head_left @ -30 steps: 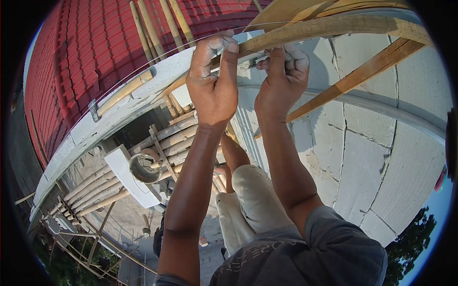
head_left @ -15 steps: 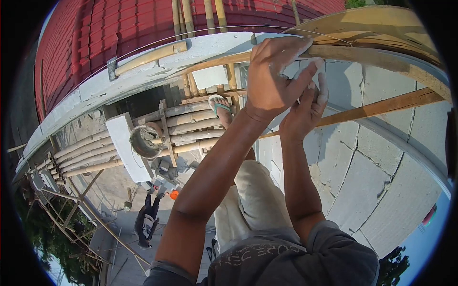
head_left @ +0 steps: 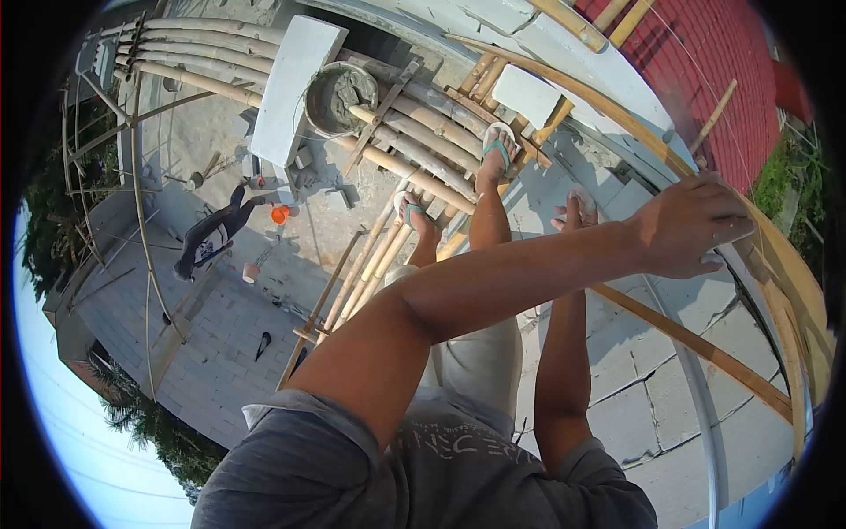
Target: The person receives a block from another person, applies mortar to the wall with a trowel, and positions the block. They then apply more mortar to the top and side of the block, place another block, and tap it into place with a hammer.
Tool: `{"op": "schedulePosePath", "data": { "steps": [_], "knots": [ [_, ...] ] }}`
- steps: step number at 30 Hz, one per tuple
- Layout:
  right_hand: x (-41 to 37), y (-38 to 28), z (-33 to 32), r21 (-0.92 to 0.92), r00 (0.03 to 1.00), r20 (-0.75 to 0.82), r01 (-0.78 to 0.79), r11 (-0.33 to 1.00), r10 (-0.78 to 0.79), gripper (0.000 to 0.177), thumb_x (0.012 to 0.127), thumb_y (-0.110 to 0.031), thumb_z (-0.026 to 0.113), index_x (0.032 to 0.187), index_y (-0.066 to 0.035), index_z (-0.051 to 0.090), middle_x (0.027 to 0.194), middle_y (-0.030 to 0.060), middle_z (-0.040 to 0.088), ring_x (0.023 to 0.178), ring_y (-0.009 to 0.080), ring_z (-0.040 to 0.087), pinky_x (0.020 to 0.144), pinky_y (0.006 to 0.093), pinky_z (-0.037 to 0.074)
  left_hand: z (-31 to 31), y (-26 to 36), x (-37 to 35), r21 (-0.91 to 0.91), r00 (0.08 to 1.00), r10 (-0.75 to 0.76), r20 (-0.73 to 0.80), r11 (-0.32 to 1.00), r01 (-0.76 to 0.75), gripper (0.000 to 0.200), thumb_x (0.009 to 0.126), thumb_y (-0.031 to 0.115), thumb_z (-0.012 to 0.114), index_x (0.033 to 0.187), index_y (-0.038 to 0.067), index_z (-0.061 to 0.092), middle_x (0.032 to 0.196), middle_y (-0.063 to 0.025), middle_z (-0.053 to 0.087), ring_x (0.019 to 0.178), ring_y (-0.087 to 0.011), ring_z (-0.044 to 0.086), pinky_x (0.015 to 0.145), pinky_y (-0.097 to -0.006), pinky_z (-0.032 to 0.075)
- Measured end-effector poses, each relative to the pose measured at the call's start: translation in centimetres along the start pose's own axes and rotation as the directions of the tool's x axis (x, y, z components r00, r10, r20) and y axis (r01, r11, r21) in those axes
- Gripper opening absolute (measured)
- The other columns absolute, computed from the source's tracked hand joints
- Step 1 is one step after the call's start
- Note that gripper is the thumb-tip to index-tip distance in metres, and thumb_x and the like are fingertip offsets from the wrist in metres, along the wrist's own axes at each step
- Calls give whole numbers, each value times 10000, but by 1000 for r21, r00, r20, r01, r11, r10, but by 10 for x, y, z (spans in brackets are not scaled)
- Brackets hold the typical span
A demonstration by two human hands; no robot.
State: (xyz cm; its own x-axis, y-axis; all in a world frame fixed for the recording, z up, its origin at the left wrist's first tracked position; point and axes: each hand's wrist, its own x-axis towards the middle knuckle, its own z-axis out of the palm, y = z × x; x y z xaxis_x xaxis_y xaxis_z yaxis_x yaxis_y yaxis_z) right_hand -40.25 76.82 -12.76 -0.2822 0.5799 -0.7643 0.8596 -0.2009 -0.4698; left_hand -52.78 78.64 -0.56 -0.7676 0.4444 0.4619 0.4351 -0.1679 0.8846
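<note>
My left hand [head_left: 683,227] reaches across to the right, its fingers bent over the edge of a long wooden plank [head_left: 608,101] at the wall top. The thumb sits on the inner side of the wood. Lower and nearer my body, my right hand [head_left: 575,212] is raised in front of the block wall [head_left: 617,423], fingers loosely curled and apart, tips whitened. Nothing shows in it. A slanting wooden brace [head_left: 696,339] crosses the wall beside my right forearm. My left forearm passes in front of the right arm.
My sandalled feet [head_left: 498,152] stand on bamboo poles [head_left: 432,159] high above the ground. A bucket of mortar [head_left: 348,93] and a white block [head_left: 295,88] rest on the poles. Below are another person [head_left: 211,238] and an orange bucket [head_left: 280,214]. A red roof [head_left: 705,70] lies beyond.
My hands, close together at the plank before, are now apart. The left is further along the plank to the right; the right has come down from it. The view has turned.
</note>
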Motion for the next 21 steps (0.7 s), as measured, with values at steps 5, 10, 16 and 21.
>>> {"op": "schedulePosePath", "data": {
  "steps": [5, 10, 16, 21],
  "knots": [
    [34, 25, 44, -268, 951, 309, 105, 958, -18, 455, 967, -333, 649, 1310, -45, 568, 1077, 55, 658, 931, 127, 611, 784, 280, 479, -91, -28, -80, 125, 969, -204, -138, 967, 222, 510, 748, 185, 781, 1235, 130, 636, 1156, -77, 635, 1107, -298, 578, 1010, -432, 462],
    [10, 27, 104, -27, 814, 472, 396, 918, -337, 414, 961, -280, 643, 1298, -45, 588, 1101, 54, 664, 927, 130, 623, 769, 277, 490, -208, -55, -197, 287, 715, -601, -356, 658, 696, 511, 833, 188, 716, 1316, 86, 581, 1075, -159, 654, 967, -346, 633, 891, -437, 499],
    [6, 39, 138, -222, 802, 569, 364, 904, -183, 306, 952, -254, 650, 1205, -82, 642, 1016, -4, 670, 836, 90, 605, 701, 251, 466, -285, -28, -346, 219, 276, -849, -451, 195, 956, 533, 857, 301, 709, 1312, 58, 578, 1127, -210, 671, 962, -317, 697, 849, -400, 547],
    [29, 22, 137, -326, 749, 628, 501, 802, -212, 284, 943, -256, 658, 1174, -91, 669, 971, 6, 673, 806, 98, 608, 687, 261, 475, -289, 14, -463, 153, 110, -856, -504, 37, 987, 530, 888, 334, 697, 1284, -5, 600, 1067, -171, 710, 903, -249, 694, 813, -357, 537]
  ]
}}
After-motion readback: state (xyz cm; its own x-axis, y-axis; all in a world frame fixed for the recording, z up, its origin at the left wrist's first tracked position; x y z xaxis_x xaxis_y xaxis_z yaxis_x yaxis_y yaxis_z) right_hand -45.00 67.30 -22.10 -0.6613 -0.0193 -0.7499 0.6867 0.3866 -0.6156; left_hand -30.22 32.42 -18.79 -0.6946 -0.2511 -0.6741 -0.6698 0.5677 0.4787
